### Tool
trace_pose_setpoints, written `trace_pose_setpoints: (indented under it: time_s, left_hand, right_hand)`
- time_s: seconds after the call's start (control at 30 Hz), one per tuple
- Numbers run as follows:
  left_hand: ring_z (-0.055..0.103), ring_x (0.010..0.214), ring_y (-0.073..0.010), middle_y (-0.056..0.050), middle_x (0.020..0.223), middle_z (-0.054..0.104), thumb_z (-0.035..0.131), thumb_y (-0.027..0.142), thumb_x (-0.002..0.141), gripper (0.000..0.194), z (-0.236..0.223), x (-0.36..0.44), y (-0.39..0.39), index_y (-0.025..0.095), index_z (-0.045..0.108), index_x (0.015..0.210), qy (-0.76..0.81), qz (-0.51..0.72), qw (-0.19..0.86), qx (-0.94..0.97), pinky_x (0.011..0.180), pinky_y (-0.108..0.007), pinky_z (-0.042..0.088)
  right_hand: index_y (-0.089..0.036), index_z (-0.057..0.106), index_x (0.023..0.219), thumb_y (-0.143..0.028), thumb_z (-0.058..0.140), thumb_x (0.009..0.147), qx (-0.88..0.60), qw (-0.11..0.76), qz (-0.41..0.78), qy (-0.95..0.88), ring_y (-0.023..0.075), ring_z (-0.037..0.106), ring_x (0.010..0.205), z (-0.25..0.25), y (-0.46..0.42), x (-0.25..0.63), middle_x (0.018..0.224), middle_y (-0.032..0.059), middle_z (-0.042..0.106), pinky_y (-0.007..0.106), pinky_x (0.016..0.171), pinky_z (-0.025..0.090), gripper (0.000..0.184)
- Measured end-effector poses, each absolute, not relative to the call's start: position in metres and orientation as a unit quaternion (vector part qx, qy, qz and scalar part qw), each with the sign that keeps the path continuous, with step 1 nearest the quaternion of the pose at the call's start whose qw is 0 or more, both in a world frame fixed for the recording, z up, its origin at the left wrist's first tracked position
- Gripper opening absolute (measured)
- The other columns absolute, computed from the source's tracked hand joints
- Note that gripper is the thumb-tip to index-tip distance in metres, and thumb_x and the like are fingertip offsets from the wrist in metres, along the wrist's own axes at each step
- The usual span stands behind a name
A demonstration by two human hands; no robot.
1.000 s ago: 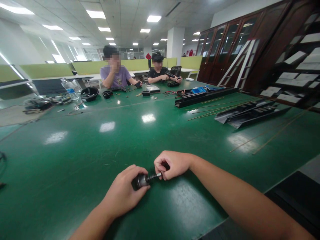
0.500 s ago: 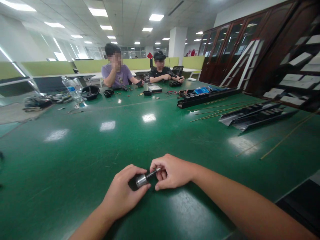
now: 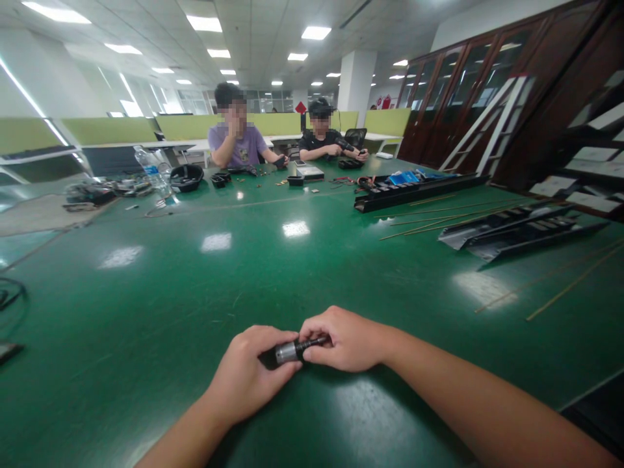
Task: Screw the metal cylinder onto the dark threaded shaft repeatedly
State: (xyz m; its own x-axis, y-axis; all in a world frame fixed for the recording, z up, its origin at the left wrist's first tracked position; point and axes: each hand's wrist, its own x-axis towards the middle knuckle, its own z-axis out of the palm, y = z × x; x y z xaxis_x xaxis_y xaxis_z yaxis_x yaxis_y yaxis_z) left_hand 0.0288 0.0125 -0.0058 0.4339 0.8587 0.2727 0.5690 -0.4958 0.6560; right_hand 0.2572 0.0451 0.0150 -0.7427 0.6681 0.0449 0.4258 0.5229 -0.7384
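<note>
My left hand (image 3: 248, 374) is closed around a small dark cylinder with a silver metal end (image 3: 287, 351), held just above the green table (image 3: 205, 286). My right hand (image 3: 344, 339) is closed on the thin dark shaft that sticks out of the silver end, fingers pinched over it. The two hands touch at the part. Most of the cylinder's body is hidden in my left palm.
Two people sit at the far side of the table, with small parts and a black bowl (image 3: 186, 175) before them. A water bottle (image 3: 152, 170) stands at far left. Long black trays (image 3: 414, 188) and thin rods (image 3: 439, 224) lie on the right. Cables lie at the left edge.
My right hand has slid closer along the shaft toward my left hand, and less of the shaft shows now. The view has shifted slightly; both hands stay at the same spot.
</note>
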Motion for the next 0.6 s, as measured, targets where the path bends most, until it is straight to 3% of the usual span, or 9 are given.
trace_pose_setpoints:
  time_s: [0.33, 0.6]
  left_hand:
    - [0.070, 0.089, -0.0180, 0.002, 0.098, 0.074, 0.076, 0.024, 0.073, 0.032, -0.0026, 0.0361, 0.0109, 0.029, 0.070, 0.104, 0.483, 0.295, 0.233, 0.791, 0.082, -0.029, 0.052]
    - [0.069, 0.080, -0.0152, 0.004, 0.089, 0.073, 0.073, 0.022, 0.075, 0.021, 0.0019, 0.0385, 0.0080, 0.027, 0.069, 0.095, 0.460, 0.314, 0.229, 0.798, 0.074, -0.025, 0.051]
  right_hand:
    - [-0.017, 0.067, 0.097, -0.025, 0.064, 0.080, -0.327, 0.162, 0.317, -0.875, 0.0084, 0.049, 0.054, 0.0125, 0.0429, 0.2558, 0.064, -0.0032, 0.059, 0.019, 0.053, 0.033, 0.019]
    - [-0.018, 0.066, 0.097, -0.024, 0.068, 0.075, -0.318, 0.171, 0.332, -0.871, 0.0084, 0.054, 0.056, 0.0129, 0.0422, 0.2585, 0.067, -0.0038, 0.062, 0.018, 0.055, 0.037, 0.023]
